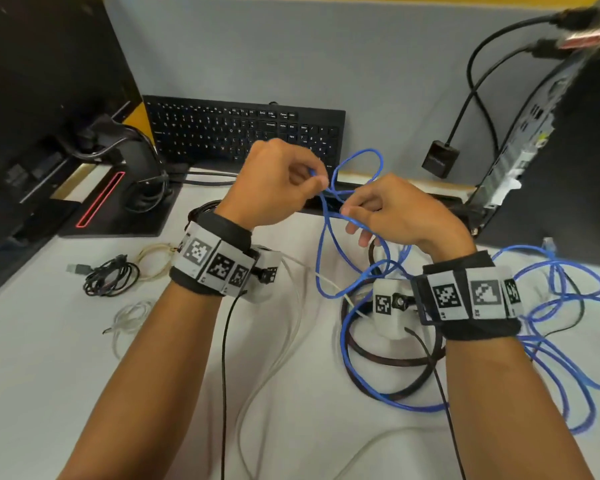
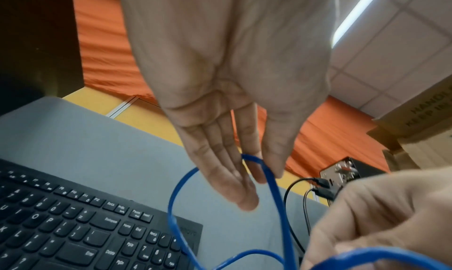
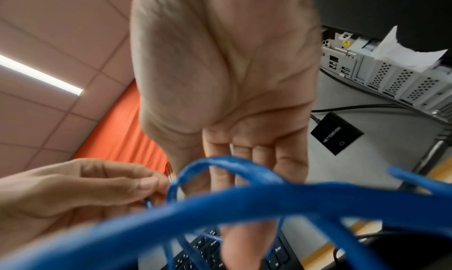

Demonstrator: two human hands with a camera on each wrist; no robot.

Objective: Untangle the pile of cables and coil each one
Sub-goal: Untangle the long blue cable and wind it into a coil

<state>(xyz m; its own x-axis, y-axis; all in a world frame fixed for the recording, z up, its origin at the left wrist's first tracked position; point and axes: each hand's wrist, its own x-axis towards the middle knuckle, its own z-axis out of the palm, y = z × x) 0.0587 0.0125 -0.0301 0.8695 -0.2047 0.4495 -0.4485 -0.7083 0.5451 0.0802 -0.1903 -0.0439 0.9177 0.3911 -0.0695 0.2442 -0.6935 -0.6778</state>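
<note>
A long blue cable [image 1: 342,334] loops up from a tangle on the white table [image 1: 49,375] to both raised hands. My left hand [image 1: 317,181] pinches one strand between thumb and forefinger. In the left wrist view the blue cable [image 2: 276,197] bends over at that pinch of my left hand [image 2: 264,177]. My right hand [image 1: 349,213] pinches another strand just to the right, the other fingers loosely curled. In the right wrist view blurred strands of the blue cable [image 3: 244,199] cross my right hand [image 3: 232,158]. A thick dark cable [image 1: 378,358] and a white cable [image 1: 281,341] lie tangled below.
Coiled on the left lie a black USB cable [image 1: 111,277], a cream cable [image 1: 153,261] and a clear one [image 1: 129,317]. A black keyboard [image 1: 243,133] leans at the back. A monitor stand [image 1: 118,202] is at the left, a computer tower [image 1: 534,133] and a hanging black adapter [image 1: 440,162] at the right.
</note>
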